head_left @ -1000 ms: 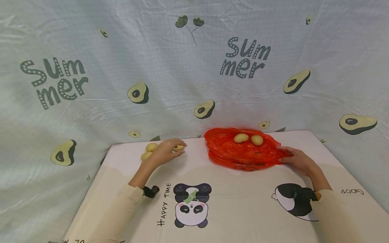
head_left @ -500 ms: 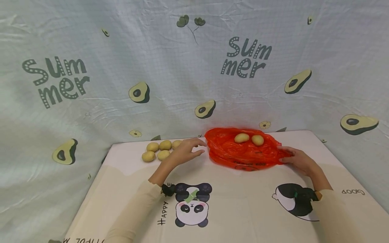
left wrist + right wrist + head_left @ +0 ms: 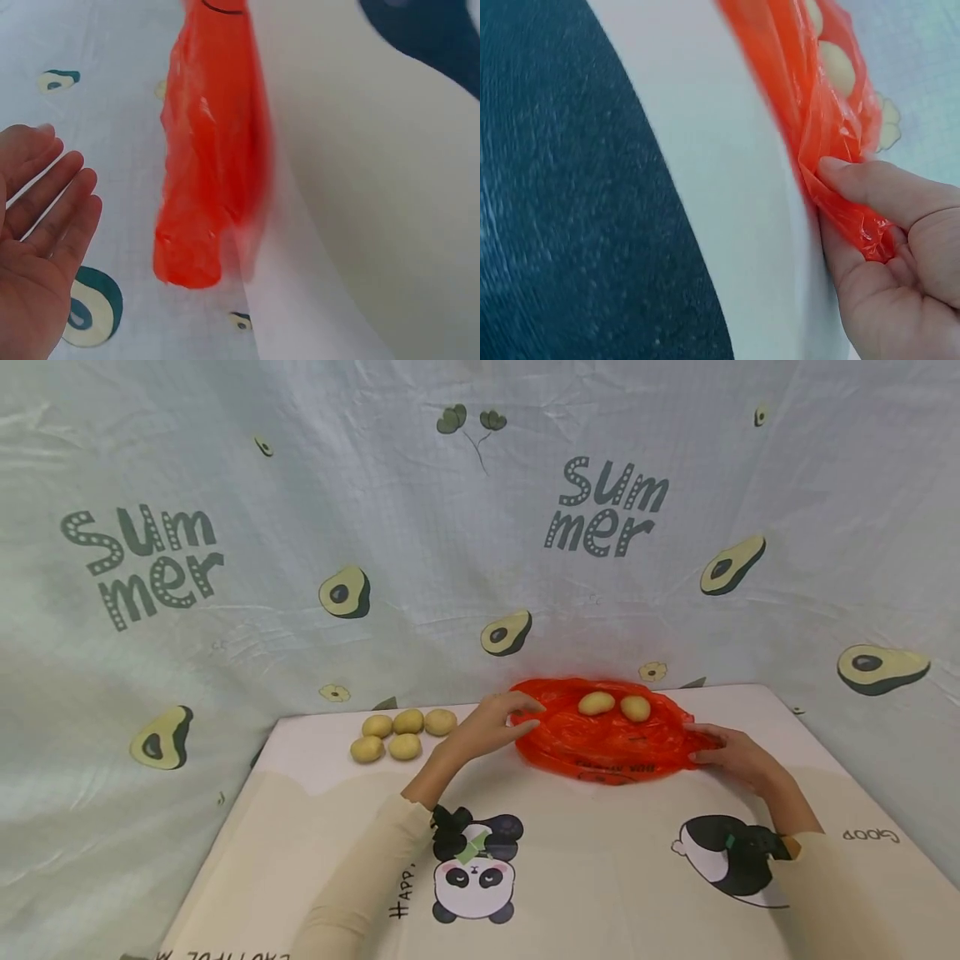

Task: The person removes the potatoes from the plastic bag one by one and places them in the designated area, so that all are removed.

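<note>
At your far left, five potatoes point(image 3: 408, 722) sit near the back edge of the table point(image 3: 592, 852), three in the rear row and two in front. They are bunched close together, probably so that they keep to one spot and lie within easy reach of your left side.

Next comes your left hand point(image 3: 491, 724), which is released: its fingers are loosely extended and nothing shows in its grasp. From the head it overlaps the left end of the red bag point(image 3: 600, 745), yet the left wrist view shows a gap between palm and plastic, so you seem to be hovering there rather than touching.

The bag lies crumpled across the right half of the table, against the foot of the printed cloth point(image 3: 427, 510). Its printed lettering faces you. Two more potatoes, a longer one point(image 3: 596, 703) and a rounder one point(image 3: 635, 708), rest toward its rear among the folds (I cannot tell whether they are inside or merely on top). Their weight likely helps keep the thin film from shifting.

Farthest right, your right hand point(image 3: 738, 753) is grasping the bag's right end, thumb above and fingers beneath, with plastic gathered between them. That pinch looks meant to anchor light, slippery material that would otherwise slide or fold over.
</note>
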Action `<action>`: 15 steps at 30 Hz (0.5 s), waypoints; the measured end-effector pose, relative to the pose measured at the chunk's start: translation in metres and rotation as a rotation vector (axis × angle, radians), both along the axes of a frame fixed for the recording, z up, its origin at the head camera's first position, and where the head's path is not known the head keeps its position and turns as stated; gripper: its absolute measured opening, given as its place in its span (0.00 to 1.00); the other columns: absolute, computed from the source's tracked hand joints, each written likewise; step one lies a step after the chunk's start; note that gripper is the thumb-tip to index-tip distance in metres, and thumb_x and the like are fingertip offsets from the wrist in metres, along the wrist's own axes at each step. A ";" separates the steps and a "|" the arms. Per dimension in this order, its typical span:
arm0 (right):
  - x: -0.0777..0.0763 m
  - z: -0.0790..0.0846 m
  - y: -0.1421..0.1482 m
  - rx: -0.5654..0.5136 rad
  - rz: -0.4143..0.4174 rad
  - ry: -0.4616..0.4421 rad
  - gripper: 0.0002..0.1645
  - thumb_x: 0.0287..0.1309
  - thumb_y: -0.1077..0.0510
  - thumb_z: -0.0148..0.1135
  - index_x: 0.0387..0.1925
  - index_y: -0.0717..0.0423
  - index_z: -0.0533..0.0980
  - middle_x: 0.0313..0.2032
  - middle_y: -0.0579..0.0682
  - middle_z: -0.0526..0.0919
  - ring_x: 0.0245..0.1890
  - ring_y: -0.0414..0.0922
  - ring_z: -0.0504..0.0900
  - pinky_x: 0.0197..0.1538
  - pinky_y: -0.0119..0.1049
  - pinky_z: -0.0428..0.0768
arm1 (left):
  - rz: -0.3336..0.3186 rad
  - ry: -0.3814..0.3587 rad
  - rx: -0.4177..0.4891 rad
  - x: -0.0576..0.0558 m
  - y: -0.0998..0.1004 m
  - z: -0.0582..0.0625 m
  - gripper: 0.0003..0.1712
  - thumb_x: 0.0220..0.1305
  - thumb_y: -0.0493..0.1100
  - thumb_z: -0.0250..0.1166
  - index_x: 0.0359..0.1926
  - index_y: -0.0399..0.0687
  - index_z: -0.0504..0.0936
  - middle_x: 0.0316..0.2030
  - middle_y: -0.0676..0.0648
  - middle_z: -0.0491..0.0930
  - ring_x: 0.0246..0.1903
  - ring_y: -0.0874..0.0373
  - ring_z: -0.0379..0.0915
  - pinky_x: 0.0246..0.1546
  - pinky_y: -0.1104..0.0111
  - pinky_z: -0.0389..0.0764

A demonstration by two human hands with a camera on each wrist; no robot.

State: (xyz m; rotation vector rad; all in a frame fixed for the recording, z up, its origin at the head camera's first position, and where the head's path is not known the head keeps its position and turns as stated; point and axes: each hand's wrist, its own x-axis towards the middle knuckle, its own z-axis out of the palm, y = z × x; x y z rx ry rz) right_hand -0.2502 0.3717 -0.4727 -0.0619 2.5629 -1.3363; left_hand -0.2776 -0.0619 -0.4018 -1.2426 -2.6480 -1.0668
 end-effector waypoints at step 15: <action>0.000 0.014 -0.008 0.000 0.019 0.053 0.38 0.67 0.62 0.61 0.75 0.63 0.60 0.74 0.74 0.52 0.72 0.72 0.52 0.67 0.64 0.66 | -0.073 0.025 -0.057 -0.020 0.059 0.011 0.16 0.71 0.40 0.65 0.57 0.40 0.83 0.53 0.43 0.85 0.55 0.50 0.79 0.60 0.63 0.78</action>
